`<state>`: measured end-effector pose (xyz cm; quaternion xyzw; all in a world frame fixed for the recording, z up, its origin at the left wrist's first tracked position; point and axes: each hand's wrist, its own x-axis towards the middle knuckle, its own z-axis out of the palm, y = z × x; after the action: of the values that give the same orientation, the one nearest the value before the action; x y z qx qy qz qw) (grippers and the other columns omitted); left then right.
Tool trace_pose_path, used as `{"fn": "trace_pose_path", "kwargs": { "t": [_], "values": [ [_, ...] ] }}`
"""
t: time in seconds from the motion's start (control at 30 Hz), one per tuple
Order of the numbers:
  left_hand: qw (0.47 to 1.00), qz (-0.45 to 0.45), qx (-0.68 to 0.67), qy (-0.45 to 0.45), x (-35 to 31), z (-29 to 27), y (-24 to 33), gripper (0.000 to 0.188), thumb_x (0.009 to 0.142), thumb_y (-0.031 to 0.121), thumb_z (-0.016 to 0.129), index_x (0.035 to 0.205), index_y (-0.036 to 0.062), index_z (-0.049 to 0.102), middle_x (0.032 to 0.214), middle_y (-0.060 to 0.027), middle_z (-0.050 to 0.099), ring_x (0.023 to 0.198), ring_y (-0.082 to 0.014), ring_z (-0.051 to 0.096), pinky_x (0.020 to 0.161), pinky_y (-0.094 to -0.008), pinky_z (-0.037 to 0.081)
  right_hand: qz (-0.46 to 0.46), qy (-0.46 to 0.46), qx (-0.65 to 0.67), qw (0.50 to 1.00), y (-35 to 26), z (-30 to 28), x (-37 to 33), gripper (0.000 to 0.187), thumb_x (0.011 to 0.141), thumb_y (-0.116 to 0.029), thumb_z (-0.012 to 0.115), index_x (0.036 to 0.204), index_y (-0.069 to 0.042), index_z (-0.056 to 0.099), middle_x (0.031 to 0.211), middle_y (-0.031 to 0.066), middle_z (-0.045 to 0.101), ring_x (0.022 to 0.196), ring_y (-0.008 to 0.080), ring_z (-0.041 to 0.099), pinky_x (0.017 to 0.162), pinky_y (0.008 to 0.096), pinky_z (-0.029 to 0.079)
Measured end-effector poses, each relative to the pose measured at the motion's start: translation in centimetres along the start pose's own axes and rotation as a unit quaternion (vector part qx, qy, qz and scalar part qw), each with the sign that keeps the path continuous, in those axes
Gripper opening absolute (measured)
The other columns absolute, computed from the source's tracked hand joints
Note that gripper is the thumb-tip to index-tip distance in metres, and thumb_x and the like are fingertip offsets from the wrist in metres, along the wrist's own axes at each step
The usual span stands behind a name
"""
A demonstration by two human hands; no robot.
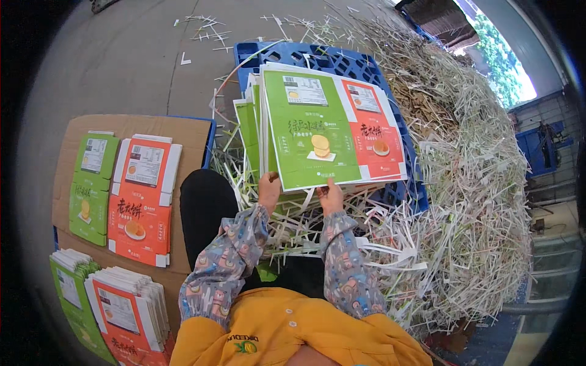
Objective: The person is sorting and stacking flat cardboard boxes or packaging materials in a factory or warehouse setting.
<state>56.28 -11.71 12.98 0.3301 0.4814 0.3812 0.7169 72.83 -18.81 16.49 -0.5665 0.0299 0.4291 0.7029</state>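
A large printed cardboard sheet (342, 165), green on the left and orange-red on the right, lies uppermost on a stack on a blue plastic pallet (390, 100). At its near edge my right hand (331, 197) grips it, thumb on top and fingers hidden beneath. Close to the near left corner, my left hand (269, 190) is closed around the sheet's edge, its fingertips partly hidden. More green sheets (247, 137) stick out unevenly along the stack's left side. Patterned sleeve covers reach from both wrists up my forearms.
Left of my knee, flat green carton blanks (93, 189) and orange-red ones (141, 204) rest on brown cardboard (183, 143). Taller piles of orange-red blanks (131, 305) and green blanks (72, 293) stand nearer. A big heap of shredded paper strips (470, 201) rises on the right.
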Motion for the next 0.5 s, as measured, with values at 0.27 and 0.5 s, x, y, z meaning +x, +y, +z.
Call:
{"fn": "trace_pose_path", "kwargs": {
  "t": [0.27, 0.5],
  "values": [
    [0.992, -0.020, -0.104, -0.064, -1.3, 0.5, 3.3, 0.014, 0.077, 0.006, 0.049, 0.088, -0.0013, 0.052, 0.081, -0.0062, 0.057, 0.069, -0.0119, 0.053, 0.061, -0.0225, 0.044, -0.010, 0.004, -0.087, 0.996, 0.6, -2.6, 1.2, 0.016, 0.085, -0.018, 0.050, 0.097, -0.007, 0.050, 0.083, 0.0043, 0.055, 0.069, 0.0163, 0.054, 0.059, 0.0328, 0.046],
    [0.996, -0.008, -0.084, -0.038, -1.4, 0.3, 3.5, 0.018, 0.079, 0.006, 0.046, 0.094, -0.0029, 0.051, 0.085, -0.0077, 0.056, 0.076, -0.0151, 0.055, 0.065, -0.0259, 0.044, -0.002, -0.031, 0.083, 0.996, -2.3, 1.4, -0.3, 0.024, 0.082, -0.010, 0.051, 0.106, -0.005, 0.047, 0.096, 0.0089, 0.054, 0.079, 0.0202, 0.056, 0.064, 0.0334, 0.051]
  ]
}}
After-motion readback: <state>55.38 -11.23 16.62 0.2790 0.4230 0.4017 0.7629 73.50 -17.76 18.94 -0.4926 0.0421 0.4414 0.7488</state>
